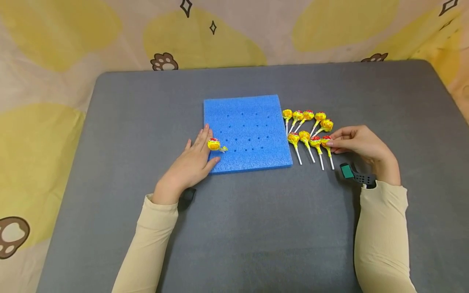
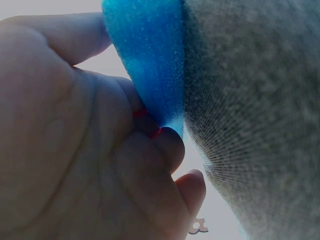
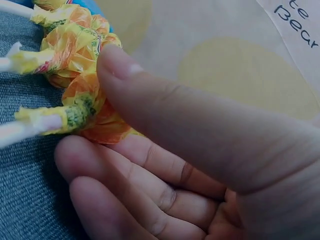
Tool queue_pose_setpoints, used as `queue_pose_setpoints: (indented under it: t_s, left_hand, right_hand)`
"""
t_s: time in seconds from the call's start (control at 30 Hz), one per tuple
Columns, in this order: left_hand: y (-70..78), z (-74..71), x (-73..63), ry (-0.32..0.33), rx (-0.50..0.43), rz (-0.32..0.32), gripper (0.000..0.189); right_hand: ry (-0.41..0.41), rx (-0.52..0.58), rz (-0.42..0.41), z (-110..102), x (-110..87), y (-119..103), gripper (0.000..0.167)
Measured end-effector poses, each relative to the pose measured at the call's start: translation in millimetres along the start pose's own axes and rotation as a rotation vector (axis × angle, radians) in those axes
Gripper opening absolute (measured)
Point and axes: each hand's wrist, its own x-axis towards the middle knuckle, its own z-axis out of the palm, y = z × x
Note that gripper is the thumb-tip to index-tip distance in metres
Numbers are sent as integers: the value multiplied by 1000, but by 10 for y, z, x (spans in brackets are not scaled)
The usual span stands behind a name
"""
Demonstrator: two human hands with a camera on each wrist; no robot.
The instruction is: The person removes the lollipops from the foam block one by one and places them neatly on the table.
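A blue foam board [image 1: 253, 158] dotted with small holes lies on the table. Stuck in it near its left edge is one yellow-wrapped lollipop [image 1: 213, 143]. My left hand [image 1: 188, 167] rests along that edge, fingers mostly straight; in the left wrist view its fingers [image 2: 170, 150] touch the foam's side [image 2: 150, 55]. On the right, my right hand [image 1: 357, 142] pinches the candy head of the rightmost lollipop [image 1: 327, 142] in the nearer row. Its thumb [image 3: 120, 65] presses that wrapper [image 3: 100, 112] in the right wrist view, with the white stick pointing away from the palm.
Several more lollipops lie beside the board's right edge in two rows, a farther row [image 1: 308, 115] and a nearer row [image 1: 304, 136], sticks toward me. The grey table [image 1: 256, 228] ends at a patterned yellow cloth [image 1: 227, 44] behind.
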Motion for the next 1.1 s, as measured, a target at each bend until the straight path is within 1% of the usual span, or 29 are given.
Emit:
queue_pose_setpoints:
  t_s: [0.13,0.27,0.37,0.63,0.8,0.93,1.1]
  left_hand:
    - [2,-8,4,-4,0,-2,76]
    - [0,-8,8,-6,2,-1,76]
    - [-1,-7,11,-5,3,-1,76]
    - [2,-19,11,-10,-6,-4,76]
    - [1,-27,9,-11,-11,-8,76]
    - [4,-26,8,-14,-13,-14,76]
    - [7,-17,16,-16,-4,-10,76]
  right_hand:
    - [3,-19,2,-3,8,5,42]
    - [16,-44,2,-2,3,3,39]
    - [33,-40,-8,4,5,0,38]
    - [54,2,-39,2,19,11,41]
    - [51,1,-48,-11,21,10,41]
    - [47,30,-28,-18,5,19,42]
    - [48,77,-23,-39,-28,59,36]
